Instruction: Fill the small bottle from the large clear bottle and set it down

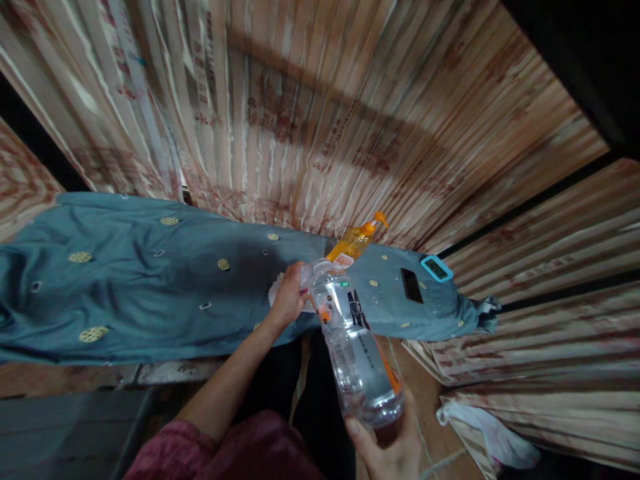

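Note:
A large clear plastic bottle (pixel 355 347) with a printed label is tilted across the front of the covered table, its neck pointing away to the left. My right hand (pixel 387 453) is wrapped round its base. At the neck end, my left hand (pixel 290 297) is closed with its fingers against the bottle. White crumpled tissue or cloth (pixel 275 289) shows beside and under my left hand; whether the hand grips it too is unclear. Just behind the neck stands a pump bottle (pixel 356 241) of orange-yellow liquid, partly covered by the clear bottle.
A blue-green cloth with pineapple prints (pixel 150 287) covers the long narrow table. Toward its right end lie a dark phone (pixel 412 285) and a blue-framed digital clock (pixel 437 268). Pleated patterned curtains (pixel 280 113) hang behind. A grey surface (pixel 70 427) is at lower left.

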`<state>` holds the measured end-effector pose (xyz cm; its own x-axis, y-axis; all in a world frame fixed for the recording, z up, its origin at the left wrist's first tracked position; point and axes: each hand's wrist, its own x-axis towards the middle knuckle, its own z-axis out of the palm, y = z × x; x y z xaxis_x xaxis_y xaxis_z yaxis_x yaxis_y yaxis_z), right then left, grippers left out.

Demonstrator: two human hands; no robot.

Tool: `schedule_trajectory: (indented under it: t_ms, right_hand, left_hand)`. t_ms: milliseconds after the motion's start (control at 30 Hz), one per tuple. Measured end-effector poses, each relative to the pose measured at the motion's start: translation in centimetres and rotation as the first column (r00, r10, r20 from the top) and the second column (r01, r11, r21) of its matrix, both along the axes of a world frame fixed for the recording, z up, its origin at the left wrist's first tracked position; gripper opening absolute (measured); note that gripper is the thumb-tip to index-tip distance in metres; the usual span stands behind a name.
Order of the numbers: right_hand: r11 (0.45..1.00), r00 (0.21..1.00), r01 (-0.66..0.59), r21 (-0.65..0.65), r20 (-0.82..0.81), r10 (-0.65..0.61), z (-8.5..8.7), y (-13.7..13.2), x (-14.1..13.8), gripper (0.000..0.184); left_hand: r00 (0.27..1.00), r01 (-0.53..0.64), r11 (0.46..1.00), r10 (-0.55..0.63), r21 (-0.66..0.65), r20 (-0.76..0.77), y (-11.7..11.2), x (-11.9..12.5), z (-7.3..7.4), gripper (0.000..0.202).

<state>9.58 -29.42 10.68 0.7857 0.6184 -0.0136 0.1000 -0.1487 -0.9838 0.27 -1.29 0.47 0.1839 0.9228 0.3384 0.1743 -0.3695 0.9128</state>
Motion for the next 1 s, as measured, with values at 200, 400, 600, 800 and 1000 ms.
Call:
schedule_trajectory:
  t_ms: [200,400,600,800,1000]
  right_hand:
    - [0.999,0.999,-0.034,0.005,0.029,0.033,-0.3,-0.1,0.1,0.088]
    - [0.999,0.999,-0.032,0.002,0.033,0.032,-0.3,-0.1,0.1,0.088]
    - [1.0,0.999,-0.015,0.004,0.03,0.015,-0.1,-0.1,0.1,0.088]
    - [1.0,1.0,-0.005,-0.004,0.006,0.005,0.3,0.0,-0.1,0.087]
    - [1.0,0.999,-0.01,0.004,0.035,0.01,0.7,0.2,-0.5,0.085]
  left_hand:
    - [1.0,-0.002,1.0,0.002,0.02,0.005,0.0,-0.1,0.0,0.068]
    - [1.0,0.007,1.0,-0.007,0.017,-0.025,0.0,-0.1,0.0,0.065]
    - [1.0,0.013,1.0,-0.012,0.019,-0.009,0.0,-0.1,-0.2,0.066]
    - [1.0,0.016,0.999,-0.015,0.03,-0.004,0.1,-0.1,-0.4,0.067]
    - [1.0,0.011,0.999,-0.012,0.041,0.012,0.2,0.1,-1.1,0.071]
